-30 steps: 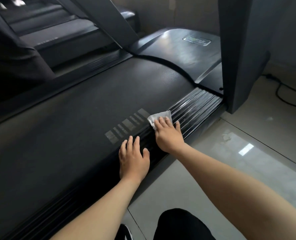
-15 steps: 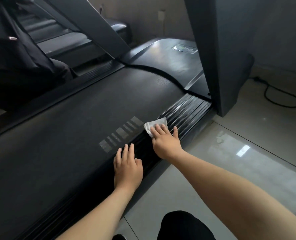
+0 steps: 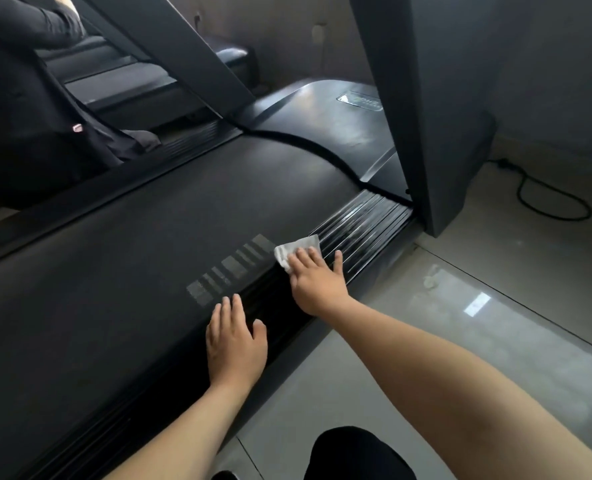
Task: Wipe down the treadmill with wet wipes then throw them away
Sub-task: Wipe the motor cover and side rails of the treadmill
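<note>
I see a gym room: a black rubber-belted treadmill (image 3: 142, 278), another dark machine (image 3: 114, 84) beyond, glossy grey tiled floor (image 3: 530, 265).

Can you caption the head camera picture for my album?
Right hand presses a wet wipe on the treadmill's ribbed side rail; left hand rests flat nearby.

The treadmill (image 3: 142, 258) sits dark and low, its wide matte belt marked with a row of pale bars (image 3: 230, 270), and a glossy ribbed side rail (image 3: 360, 225) runs along its near edge. The wet wipe (image 3: 298, 249) is white and crumpled, lying flat on that rail's inner edge beside the bars, pressed under the right hand (image 3: 317, 282)
</note>
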A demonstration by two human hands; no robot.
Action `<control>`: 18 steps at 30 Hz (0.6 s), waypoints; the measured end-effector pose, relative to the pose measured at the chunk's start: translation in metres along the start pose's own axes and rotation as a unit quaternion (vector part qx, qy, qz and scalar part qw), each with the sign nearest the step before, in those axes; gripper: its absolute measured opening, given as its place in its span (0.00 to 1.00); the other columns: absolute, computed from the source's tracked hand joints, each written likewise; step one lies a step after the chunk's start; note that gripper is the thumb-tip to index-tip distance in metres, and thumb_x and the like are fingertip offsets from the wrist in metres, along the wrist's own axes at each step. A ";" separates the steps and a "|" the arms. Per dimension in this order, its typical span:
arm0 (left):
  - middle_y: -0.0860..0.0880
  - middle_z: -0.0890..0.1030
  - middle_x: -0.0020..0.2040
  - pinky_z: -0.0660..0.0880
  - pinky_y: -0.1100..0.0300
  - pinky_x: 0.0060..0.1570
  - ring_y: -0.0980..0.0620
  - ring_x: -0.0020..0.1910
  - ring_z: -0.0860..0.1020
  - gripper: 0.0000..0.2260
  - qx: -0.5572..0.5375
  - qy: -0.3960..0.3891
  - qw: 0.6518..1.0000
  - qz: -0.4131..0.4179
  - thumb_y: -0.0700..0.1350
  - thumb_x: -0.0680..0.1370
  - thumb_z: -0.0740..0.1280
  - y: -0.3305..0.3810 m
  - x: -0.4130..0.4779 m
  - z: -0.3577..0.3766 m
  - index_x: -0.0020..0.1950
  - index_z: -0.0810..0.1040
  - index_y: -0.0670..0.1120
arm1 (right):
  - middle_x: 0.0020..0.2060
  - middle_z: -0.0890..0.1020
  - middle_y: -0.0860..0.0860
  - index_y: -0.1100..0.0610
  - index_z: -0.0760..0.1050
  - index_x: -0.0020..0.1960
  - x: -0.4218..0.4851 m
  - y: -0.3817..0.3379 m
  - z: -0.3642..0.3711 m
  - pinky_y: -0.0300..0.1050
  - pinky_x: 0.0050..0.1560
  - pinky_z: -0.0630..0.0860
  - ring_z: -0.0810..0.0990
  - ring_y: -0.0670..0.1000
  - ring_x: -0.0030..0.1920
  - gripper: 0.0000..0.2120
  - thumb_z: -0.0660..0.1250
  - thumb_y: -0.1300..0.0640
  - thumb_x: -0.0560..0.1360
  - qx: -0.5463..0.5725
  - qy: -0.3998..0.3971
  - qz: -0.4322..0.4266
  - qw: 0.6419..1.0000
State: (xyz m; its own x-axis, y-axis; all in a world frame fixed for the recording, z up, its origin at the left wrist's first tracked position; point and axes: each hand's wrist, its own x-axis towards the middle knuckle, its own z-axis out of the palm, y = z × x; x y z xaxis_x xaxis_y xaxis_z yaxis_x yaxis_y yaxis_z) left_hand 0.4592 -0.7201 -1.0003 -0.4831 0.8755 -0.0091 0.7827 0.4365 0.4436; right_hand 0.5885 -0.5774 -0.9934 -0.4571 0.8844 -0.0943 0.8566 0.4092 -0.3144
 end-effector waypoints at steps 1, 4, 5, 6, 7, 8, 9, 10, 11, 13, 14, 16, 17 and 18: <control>0.47 0.51 0.83 0.46 0.53 0.79 0.50 0.82 0.47 0.30 0.009 -0.001 1.000 0.000 0.54 0.84 0.55 -0.002 -0.001 -0.001 0.83 0.50 0.45 | 0.82 0.50 0.47 0.50 0.51 0.82 0.000 -0.003 0.001 0.67 0.74 0.31 0.42 0.50 0.81 0.26 0.44 0.49 0.85 0.004 -0.003 0.013 1.000; 0.46 0.52 0.83 0.46 0.54 0.79 0.50 0.82 0.48 0.30 0.005 0.000 1.000 0.001 0.51 0.85 0.56 -0.003 -0.002 0.000 0.83 0.51 0.43 | 0.82 0.51 0.48 0.50 0.51 0.82 -0.012 -0.024 0.009 0.66 0.74 0.32 0.43 0.51 0.81 0.26 0.46 0.50 0.85 0.005 -0.004 -0.028 1.000; 0.46 0.53 0.83 0.46 0.54 0.79 0.50 0.82 0.48 0.29 -0.008 0.001 1.000 0.000 0.49 0.84 0.57 -0.003 -0.001 -0.001 0.83 0.51 0.42 | 0.82 0.52 0.48 0.50 0.52 0.82 -0.020 -0.032 0.013 0.66 0.74 0.32 0.44 0.51 0.81 0.26 0.47 0.50 0.85 0.004 -0.009 -0.067 0.998; 0.45 0.54 0.83 0.46 0.55 0.80 0.50 0.82 0.49 0.28 -0.022 0.001 1.000 0.000 0.46 0.84 0.57 -0.003 -0.001 -0.002 0.83 0.52 0.41 | 0.82 0.53 0.47 0.49 0.52 0.82 -0.027 -0.040 0.017 0.66 0.74 0.32 0.45 0.50 0.81 0.26 0.49 0.49 0.84 0.002 -0.020 -0.110 0.994; 0.45 0.54 0.83 0.46 0.55 0.80 0.50 0.82 0.49 0.28 -0.030 -0.001 1.000 0.002 0.44 0.84 0.57 -0.005 -0.001 -0.003 0.82 0.53 0.41 | 0.82 0.53 0.47 0.48 0.53 0.82 -0.034 -0.046 0.021 0.66 0.74 0.31 0.45 0.50 0.81 0.26 0.50 0.48 0.84 -0.003 -0.033 -0.147 0.989; 0.45 0.54 0.83 0.46 0.55 0.80 0.50 0.82 0.49 0.28 -0.033 -0.002 0.999 0.006 0.43 0.83 0.57 -0.007 -0.002 -0.004 0.82 0.53 0.41 | 0.82 0.53 0.46 0.48 0.53 0.82 -0.038 -0.050 0.025 0.66 0.74 0.31 0.45 0.50 0.81 0.26 0.51 0.47 0.84 -0.012 -0.045 -0.175 0.984; 0.45 0.54 0.83 0.46 0.56 0.79 0.50 0.82 0.49 0.28 -0.032 -0.003 0.999 0.008 0.43 0.84 0.57 -0.008 -0.004 -0.004 0.82 0.53 0.41 | 0.81 0.54 0.46 0.47 0.53 0.82 -0.038 -0.050 0.025 0.67 0.74 0.31 0.45 0.49 0.81 0.26 0.51 0.46 0.85 -0.022 -0.051 -0.191 0.980; 0.45 0.54 0.83 0.46 0.56 0.79 0.50 0.82 0.49 0.28 -0.031 -0.002 0.999 0.008 0.44 0.84 0.57 -0.009 -0.005 -0.005 0.82 0.53 0.41 | 0.81 0.54 0.45 0.46 0.53 0.82 -0.036 -0.049 0.023 0.68 0.74 0.32 0.45 0.49 0.81 0.26 0.50 0.47 0.85 -0.033 -0.054 -0.200 0.978; 0.45 0.54 0.83 0.46 0.56 0.79 0.49 0.82 0.49 0.28 -0.029 0.001 1.000 0.007 0.44 0.84 0.57 -0.011 -0.006 -0.005 0.82 0.53 0.40 | 0.81 0.54 0.44 0.45 0.53 0.82 -0.032 -0.045 0.020 0.68 0.74 0.32 0.46 0.48 0.81 0.26 0.50 0.47 0.85 -0.042 -0.055 -0.199 0.978; 0.44 0.55 0.83 0.47 0.55 0.80 0.48 0.82 0.50 0.28 -0.023 0.007 1.000 0.006 0.46 0.84 0.58 -0.012 -0.008 -0.006 0.82 0.54 0.40 | 0.81 0.54 0.44 0.45 0.53 0.82 -0.021 -0.034 0.010 0.69 0.74 0.32 0.47 0.47 0.81 0.26 0.49 0.47 0.85 -0.053 -0.049 -0.168 0.983; 0.44 0.55 0.83 0.47 0.55 0.80 0.48 0.82 0.51 0.28 -0.021 0.008 1.000 0.006 0.47 0.84 0.58 -0.013 -0.009 -0.006 0.82 0.54 0.40 | 0.81 0.53 0.44 0.46 0.52 0.82 -0.016 -0.027 0.005 0.69 0.74 0.32 0.47 0.47 0.81 0.26 0.49 0.48 0.85 -0.055 -0.045 -0.138 0.988; 0.45 0.54 0.83 0.46 0.55 0.80 0.49 0.82 0.49 0.28 -0.022 0.005 1.000 0.003 0.49 0.85 0.57 -0.013 -0.011 -0.008 0.82 0.53 0.41 | 0.82 0.51 0.45 0.48 0.51 0.82 -0.005 -0.012 -0.004 0.70 0.74 0.32 0.45 0.48 0.81 0.26 0.46 0.48 0.85 -0.046 -0.034 -0.064 0.996; 0.46 0.53 0.83 0.46 0.55 0.80 0.49 0.82 0.49 0.29 -0.023 0.003 1.000 0.002 0.50 0.85 0.56 -0.014 -0.012 -0.008 0.83 0.52 0.41 | 0.82 0.50 0.45 0.48 0.50 0.82 -0.002 -0.006 -0.007 0.70 0.73 0.32 0.44 0.49 0.81 0.26 0.45 0.48 0.85 -0.036 -0.030 -0.029 0.998; 0.46 0.53 0.83 0.46 0.55 0.80 0.49 0.82 0.48 0.29 -0.022 0.003 1.000 0.002 0.50 0.85 0.56 -0.014 -0.013 -0.009 0.83 0.52 0.41 | 0.82 0.49 0.46 0.49 0.49 0.82 0.000 -0.004 -0.007 0.70 0.73 0.31 0.43 0.50 0.81 0.26 0.44 0.49 0.85 -0.027 -0.030 -0.001 0.999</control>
State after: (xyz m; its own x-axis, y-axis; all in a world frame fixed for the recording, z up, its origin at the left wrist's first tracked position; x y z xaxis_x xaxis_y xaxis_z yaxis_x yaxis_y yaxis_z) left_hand 0.4507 -0.7394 -0.9987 -0.4823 0.8760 -0.0024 0.7662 0.4232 0.4835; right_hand 0.5870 -0.5769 -0.9857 -0.4708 0.8693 -0.1506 0.8666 0.4236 -0.2638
